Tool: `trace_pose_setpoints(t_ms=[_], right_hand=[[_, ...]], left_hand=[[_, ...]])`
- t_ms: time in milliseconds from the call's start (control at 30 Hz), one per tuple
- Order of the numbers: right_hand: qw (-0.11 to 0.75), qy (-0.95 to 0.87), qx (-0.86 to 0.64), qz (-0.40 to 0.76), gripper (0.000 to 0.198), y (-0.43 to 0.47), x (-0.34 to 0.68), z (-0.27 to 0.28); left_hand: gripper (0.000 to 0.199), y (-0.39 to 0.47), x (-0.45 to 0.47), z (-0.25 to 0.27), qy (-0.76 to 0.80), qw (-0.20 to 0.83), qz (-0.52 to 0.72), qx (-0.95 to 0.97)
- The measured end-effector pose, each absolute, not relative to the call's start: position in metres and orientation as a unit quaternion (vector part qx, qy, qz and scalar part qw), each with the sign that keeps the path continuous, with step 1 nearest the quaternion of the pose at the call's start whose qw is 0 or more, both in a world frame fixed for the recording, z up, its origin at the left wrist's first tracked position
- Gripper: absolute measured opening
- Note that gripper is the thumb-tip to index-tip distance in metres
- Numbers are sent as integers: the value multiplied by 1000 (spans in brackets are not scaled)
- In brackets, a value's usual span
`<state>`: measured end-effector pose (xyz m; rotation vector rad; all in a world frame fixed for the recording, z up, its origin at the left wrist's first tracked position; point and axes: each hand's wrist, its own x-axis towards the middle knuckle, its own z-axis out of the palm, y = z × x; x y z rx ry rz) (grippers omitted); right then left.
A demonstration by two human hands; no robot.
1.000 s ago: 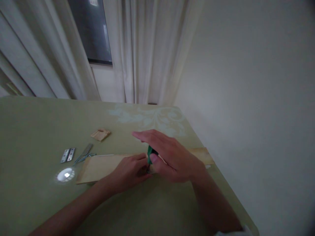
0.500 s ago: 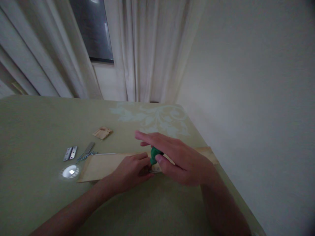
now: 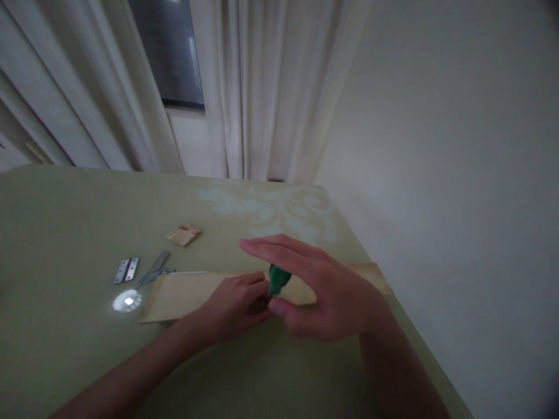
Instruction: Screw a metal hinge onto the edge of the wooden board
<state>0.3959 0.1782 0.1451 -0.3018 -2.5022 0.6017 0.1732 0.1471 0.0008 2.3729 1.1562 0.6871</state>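
A flat wooden board (image 3: 183, 294) lies on the green table (image 3: 65, 221). My left hand (image 3: 233, 305) rests on the board with its fingers curled around something small that I cannot make out. My right hand (image 3: 323, 291) holds a green-handled screwdriver (image 3: 277, 279) upright between thumb and palm, its tip down at the board right beside my left fingers. The fingers of my right hand are stretched out to the left over the handle.
Left of the board lie a metal hinge (image 3: 126, 270), a second grey metal piece (image 3: 159, 261) with thin rods and a bright light spot (image 3: 126, 301). A small wooden piece (image 3: 184, 234) sits farther back. The table's right edge is close to a white wall; curtains hang behind.
My right hand has turned around the green handle, its thumb moving lower and toward me. My left hand stays on the board. The view has shifted slightly.
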Motion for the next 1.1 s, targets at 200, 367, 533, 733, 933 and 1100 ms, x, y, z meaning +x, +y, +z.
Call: trace_pose_setpoints(t_ms=[200,367,533,733,933,1100], right_hand=[[397,-904,-149,-49,31,200,390,123],[346,-925,-150,48,40,194,391,131],[280,-931,-93,216,45,187,396,140],[390,-910,-139,-14,30,190,389,130],[257,-924,-84,272,53,188,398,141],[373,-914,-160,5,30,186,388,127]], left_hand=[[10,147,173,0,421,200,223,856],[7,148,171,-3,403,205,243,858],[5,148,171,-4,399,199,249,860],[1,146,173,1,420,217,254,844],[5,148,172,-2,401,185,252,861],[4,147,173,-4,413,213,257,847]])
